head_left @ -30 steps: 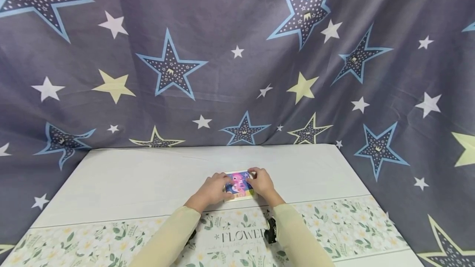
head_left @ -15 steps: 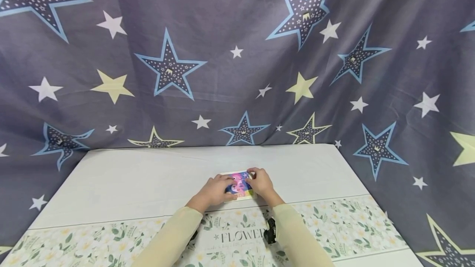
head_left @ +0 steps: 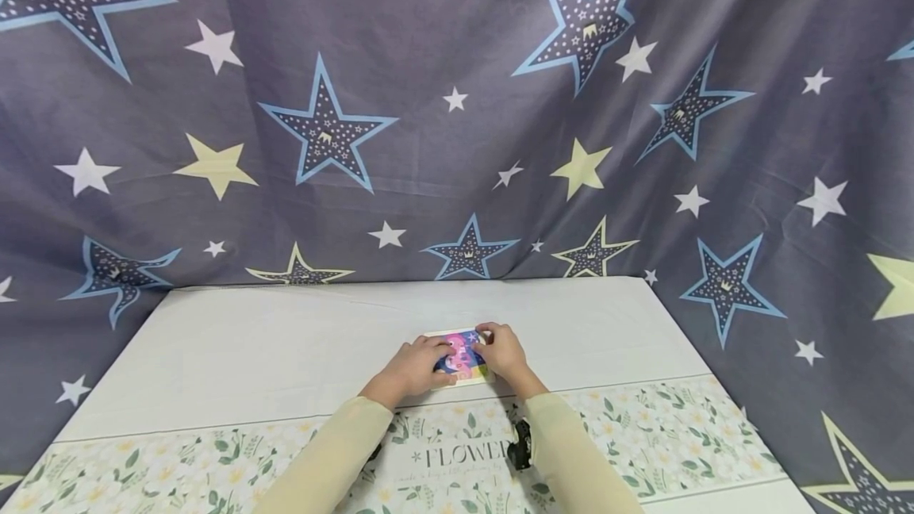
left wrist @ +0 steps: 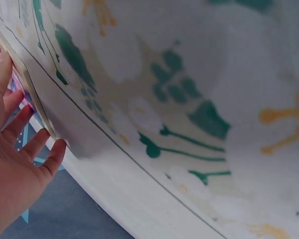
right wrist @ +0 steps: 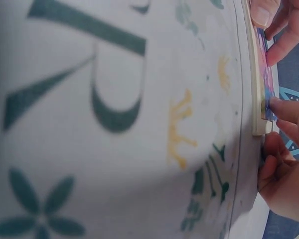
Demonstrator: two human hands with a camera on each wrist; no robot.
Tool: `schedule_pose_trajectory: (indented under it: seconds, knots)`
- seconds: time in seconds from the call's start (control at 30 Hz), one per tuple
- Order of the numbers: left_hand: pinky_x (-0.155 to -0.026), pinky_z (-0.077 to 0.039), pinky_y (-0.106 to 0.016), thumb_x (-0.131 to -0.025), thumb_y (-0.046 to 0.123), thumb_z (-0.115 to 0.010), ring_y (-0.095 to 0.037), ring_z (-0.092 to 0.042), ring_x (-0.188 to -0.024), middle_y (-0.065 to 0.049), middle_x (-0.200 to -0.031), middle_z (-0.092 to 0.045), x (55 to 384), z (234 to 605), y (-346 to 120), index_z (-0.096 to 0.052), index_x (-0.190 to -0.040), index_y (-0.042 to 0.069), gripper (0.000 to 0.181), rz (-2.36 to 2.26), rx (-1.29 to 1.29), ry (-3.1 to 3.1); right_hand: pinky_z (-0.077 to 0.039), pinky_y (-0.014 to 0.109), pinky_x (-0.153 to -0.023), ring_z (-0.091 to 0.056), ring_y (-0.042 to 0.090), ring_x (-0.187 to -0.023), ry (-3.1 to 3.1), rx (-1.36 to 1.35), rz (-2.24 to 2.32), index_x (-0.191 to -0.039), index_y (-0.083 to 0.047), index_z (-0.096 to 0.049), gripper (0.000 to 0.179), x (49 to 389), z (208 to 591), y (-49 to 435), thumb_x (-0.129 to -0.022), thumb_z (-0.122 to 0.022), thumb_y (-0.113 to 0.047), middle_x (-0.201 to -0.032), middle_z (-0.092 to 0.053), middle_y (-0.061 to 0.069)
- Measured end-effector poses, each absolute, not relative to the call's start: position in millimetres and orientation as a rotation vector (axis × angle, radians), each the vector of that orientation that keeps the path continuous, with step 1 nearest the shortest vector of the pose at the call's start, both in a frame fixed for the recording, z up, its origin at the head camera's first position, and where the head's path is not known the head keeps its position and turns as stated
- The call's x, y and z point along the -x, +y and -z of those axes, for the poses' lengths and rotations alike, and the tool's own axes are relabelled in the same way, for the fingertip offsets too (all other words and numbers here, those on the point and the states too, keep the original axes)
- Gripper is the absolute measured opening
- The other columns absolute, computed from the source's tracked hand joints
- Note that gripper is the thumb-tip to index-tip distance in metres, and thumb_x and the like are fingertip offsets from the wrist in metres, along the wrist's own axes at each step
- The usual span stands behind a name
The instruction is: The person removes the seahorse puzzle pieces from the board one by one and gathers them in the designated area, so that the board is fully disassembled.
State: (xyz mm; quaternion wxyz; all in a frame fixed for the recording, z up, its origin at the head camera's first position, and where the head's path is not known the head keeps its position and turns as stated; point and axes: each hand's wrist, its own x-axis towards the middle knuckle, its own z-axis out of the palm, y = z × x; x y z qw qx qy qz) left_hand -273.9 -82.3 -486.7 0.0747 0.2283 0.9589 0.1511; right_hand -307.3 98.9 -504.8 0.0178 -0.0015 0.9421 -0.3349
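Observation:
A small flat puzzle board [head_left: 467,365] with a pale wooden rim lies on the white tablecloth. Its picture is a pink cartoon animal on blue, with yellow low on the right. My left hand [head_left: 412,368] holds the board's left part, thumb at the near edge and fingers reaching over the picture, which they partly hide. Opposite it, my right hand [head_left: 504,353] grips the right end, thumb on the picture and forefinger at the far corner. The right wrist view shows the right thumb [right wrist: 283,108] on the picture, with curled fingers beside the rim's corner.
A floral band [head_left: 657,435] with large lettering crosses the white tablecloth [head_left: 271,347] in front of the board. A dark star-patterned curtain [head_left: 400,46] hangs behind and beside the table. Black straps [head_left: 522,444] show at the wrists.
My left hand has shifted slightly right over the board, uncovering its far left corner, mostly in the first half second. The right hand has stayed nearly still.

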Motion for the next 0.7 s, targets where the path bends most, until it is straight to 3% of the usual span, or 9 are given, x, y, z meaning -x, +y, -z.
schedule_pose_trajectory:
  seconds: [0.7]
  knots:
    - [-0.103, -0.037, -0.054, -0.088, 0.046, -0.059, -0.029, -0.042, -0.13, -0.006, -0.141, -0.047, 273.7, 487.6, -81.9, -0.053, -0.132, 0.016, 0.053, -0.45, -0.699, 2.881, -0.04, 0.027, -0.06, -0.048, 0.017, -0.072, 2.925, -0.006, 1.085, -0.115, -0.01, -0.064, 0.033, 307.7, 506.7, 98.9, -0.084, -0.07, -0.019, -0.086, -0.053, 0.007]
